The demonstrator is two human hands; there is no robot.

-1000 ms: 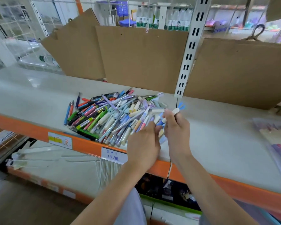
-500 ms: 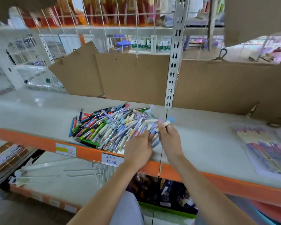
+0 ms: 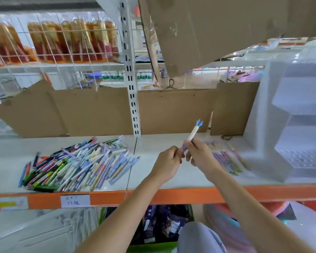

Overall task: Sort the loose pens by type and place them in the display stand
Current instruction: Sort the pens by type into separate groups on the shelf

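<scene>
Far left on the white shelf point(image 3: 153, 143) sits the big heap of loose pens point(image 3: 77, 165), a jumble of purple, cream, green, red and blue barrels fanned out close to the orange front rail point(image 3: 171, 195), with two paper price labels point(image 3: 75, 200) stuck on the rail below it. Behind the heap, brown cardboard sheets point(image 3: 91, 110) lean against the back, split by a white slotted upright point(image 3: 132, 99).

Moving to the middle, both arms reach in over the rail. The left hand point(image 3: 169, 158) is curled into a loose fist just beside the right one, its fingers folded near the lower end of the pen; whether they actually grip that end cannot be told from here. The right hand point(image 3: 197, 152) pinches a single pen point(image 3: 192, 134) between thumb and fingers, cream barrel tilted up and to the right, a blue pronged topper at its tip, held in the air above the shelf and well clear of the heap.

Just right of the hands, a short row of pens point(image 3: 226, 161) lies side by side flat on the shelf, purples and pinks with a few greenish ones.

Far right stands the display stand point(image 3: 266, 143), a translucent white stepped unit resting on the shelf, its lowest tier point(image 3: 305, 157) showing a grid of small holes. The row of sorted pens lies near its base.
</scene>
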